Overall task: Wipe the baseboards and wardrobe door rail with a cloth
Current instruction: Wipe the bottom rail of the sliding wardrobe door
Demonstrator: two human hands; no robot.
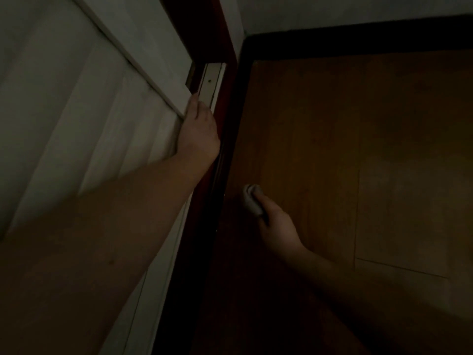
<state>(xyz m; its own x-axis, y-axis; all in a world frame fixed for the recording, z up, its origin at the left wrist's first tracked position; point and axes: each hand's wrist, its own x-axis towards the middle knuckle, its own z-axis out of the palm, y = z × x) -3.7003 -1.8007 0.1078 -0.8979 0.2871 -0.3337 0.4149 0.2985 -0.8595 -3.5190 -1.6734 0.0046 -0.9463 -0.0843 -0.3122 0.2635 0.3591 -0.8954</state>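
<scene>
Wardrobe door [76,103] off-white, panelled in vertical stripes; door rail [211,83] pale cream within dark red-brown frame [204,201]; baseboard [358,39] near black; floor [332,149] orange-brown woodgrain; cloth [250,199] light grey.

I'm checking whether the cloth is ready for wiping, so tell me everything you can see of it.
The cloth is small, pale grey-white and looks soft, bunched into a wad. The right hand grips it, fingers curled round its lower part, so only the rounded top shows. It sits above the brown wooden floor, just right of the dark red wardrobe rail. The dim light hides whether it touches either.
</scene>
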